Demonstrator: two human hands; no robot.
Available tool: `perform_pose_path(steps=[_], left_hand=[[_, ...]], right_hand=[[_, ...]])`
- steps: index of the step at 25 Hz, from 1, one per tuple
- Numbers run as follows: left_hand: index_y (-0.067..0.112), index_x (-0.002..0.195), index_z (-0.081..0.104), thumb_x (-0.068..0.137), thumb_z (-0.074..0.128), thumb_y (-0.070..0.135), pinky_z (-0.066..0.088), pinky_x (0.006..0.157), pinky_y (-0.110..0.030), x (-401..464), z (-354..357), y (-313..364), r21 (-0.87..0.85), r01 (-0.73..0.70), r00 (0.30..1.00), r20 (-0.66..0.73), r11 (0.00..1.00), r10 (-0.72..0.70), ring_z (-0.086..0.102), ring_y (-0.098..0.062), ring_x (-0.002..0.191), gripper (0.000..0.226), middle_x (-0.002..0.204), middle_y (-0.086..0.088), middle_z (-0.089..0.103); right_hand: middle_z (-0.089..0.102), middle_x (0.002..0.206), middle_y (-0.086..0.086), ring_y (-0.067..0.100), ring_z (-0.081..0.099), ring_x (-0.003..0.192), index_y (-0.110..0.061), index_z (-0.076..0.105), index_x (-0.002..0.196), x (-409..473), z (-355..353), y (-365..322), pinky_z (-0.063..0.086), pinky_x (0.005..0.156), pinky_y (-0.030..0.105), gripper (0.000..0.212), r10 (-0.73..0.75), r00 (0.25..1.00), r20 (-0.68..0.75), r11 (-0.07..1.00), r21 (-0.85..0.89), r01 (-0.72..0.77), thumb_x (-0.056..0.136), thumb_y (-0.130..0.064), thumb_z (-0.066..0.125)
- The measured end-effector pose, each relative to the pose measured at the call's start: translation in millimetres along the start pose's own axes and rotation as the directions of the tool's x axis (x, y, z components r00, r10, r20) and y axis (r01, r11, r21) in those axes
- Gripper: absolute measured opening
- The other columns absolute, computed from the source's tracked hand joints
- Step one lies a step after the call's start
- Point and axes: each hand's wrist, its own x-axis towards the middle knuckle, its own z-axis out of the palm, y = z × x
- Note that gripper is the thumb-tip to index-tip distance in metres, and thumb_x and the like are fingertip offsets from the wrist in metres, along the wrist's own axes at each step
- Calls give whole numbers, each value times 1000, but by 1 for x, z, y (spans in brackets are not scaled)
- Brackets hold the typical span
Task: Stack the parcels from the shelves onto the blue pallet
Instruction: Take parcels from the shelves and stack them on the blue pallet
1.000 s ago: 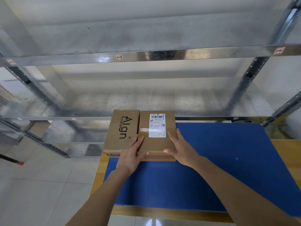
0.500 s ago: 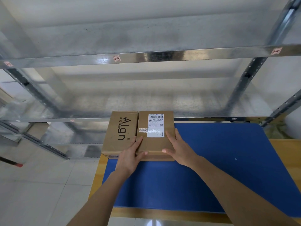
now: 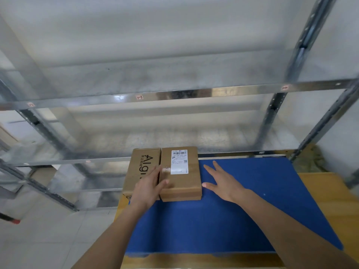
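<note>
Your right hand (image 3: 221,183) has come off the labelled parcel (image 3: 180,173), fingers straight, holding nothing; your left hand (image 3: 149,185) lies flat on it. Both parcels sit at the blue pallet's (image 3: 242,210) far-left corner. Placing looks finished; next, fetch another parcel.

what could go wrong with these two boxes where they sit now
The printed box sits at the blue pallet's left corner and seems to overhang the edge, so it might tip or slide off. The left hand rests across the seam with the labelled box; withdrawing carelessly may drag either box out of line.
</note>
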Motion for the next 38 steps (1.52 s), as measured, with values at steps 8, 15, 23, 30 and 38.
perform_pose_path(steps=[8,15,23,30,38], left_hand=[[35,149,39,94,52,60,36,110,-35,-7,-49,119,43,-303,953,35,952,302,40,-14,140,62,154,10,41],[30,149,42,92,59,56,36,112,-36,-52,-36,256,-52,-547,828,112,836,549,42,-17,138,65,152,4,45],[29,152,36,92,60,56,30,114,-34,-143,47,417,-203,-752,580,249,627,776,36,-15,142,71,156,4,38],[35,148,42,86,61,64,40,108,-33,-207,160,547,-287,-803,407,375,522,833,46,-12,134,70,151,10,45],[35,146,44,88,60,61,37,113,-36,-266,290,646,-353,-808,290,459,472,839,44,-11,137,65,151,10,46]], right_hand=[[5,171,-1,24,19,155,-34,16,162,-125,-115,-12,22,124,42,73,119,965,-234,985,-95,-145,102,-52,51],[28,166,-5,18,32,150,-35,21,160,-291,-181,-3,33,119,41,72,246,866,-435,916,-188,-354,99,-58,51],[24,167,-8,18,29,151,-34,22,161,-479,-199,73,28,121,39,73,500,656,-566,785,-23,-619,98,-59,52],[24,167,-8,20,29,151,-43,21,159,-606,-187,177,32,120,47,74,696,471,-542,633,153,-758,95,-63,53],[27,166,-7,21,31,150,-41,27,157,-701,-185,281,33,120,45,67,798,366,-479,523,249,-815,99,-55,55]])
